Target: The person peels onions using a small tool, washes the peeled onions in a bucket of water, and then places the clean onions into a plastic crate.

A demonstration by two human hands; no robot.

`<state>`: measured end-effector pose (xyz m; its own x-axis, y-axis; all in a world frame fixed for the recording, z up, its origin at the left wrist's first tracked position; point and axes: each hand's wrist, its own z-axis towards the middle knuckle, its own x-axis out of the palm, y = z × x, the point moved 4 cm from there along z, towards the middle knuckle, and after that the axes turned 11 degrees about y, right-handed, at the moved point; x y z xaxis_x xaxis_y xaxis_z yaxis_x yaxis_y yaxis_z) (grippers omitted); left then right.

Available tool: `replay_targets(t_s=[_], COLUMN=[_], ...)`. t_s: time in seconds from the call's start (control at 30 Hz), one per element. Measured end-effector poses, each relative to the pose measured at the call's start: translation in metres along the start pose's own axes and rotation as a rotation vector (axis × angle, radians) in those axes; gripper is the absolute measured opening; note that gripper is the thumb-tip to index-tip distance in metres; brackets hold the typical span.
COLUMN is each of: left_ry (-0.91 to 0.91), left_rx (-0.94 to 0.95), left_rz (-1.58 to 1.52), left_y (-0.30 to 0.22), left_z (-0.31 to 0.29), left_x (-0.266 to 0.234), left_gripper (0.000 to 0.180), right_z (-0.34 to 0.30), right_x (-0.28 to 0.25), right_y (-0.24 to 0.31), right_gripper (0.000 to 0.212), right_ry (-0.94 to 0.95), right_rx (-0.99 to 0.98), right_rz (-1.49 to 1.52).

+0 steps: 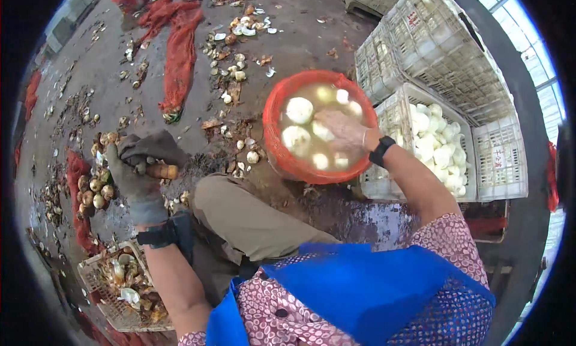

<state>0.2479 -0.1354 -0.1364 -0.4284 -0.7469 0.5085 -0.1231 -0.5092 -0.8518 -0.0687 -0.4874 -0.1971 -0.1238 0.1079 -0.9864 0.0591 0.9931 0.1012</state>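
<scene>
Left Forearm [175, 280] and Right Forearm [418, 178] Are Reaching Well Apart

The grey-gloved left hand [135, 175] is curling in a closed grip; a wide black band [158, 235] is circling the left wrist [157, 252]. The right hand [341, 130] is pointing forward-left, palm down, its fingertips hidden; a narrower black strap [382, 151] is circling the right wrist [372, 138].

Daylight glares through panes [532, 49] at right — fisheye bending grows toward blackened corners.

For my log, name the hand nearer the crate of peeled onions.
Right. The right hand is in the bucket beside the crate; the left hand is well left of both.
</scene>
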Motion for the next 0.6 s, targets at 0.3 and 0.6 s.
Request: replay_targets(t_s=[0.3,0.6], left_ry=[-0.120,0.016], left_rx=[0.024,0.025], left_rz=[-0.022,-0.047], left_y=[-0.012,-0.003], left_z=[-0.008,-0.005], left_x=[-0.001,-0.010], left_gripper=[0.038,0.036], right_z=[0.013,0.009], right_x=[-0.021,-0.026], right_y=[-0.006,-0.010], right_gripper=[0.064,0.064], right_ry=[0.397,0.211], right_rx=[0.610,0.578], right_rz=[0.790,0.739])
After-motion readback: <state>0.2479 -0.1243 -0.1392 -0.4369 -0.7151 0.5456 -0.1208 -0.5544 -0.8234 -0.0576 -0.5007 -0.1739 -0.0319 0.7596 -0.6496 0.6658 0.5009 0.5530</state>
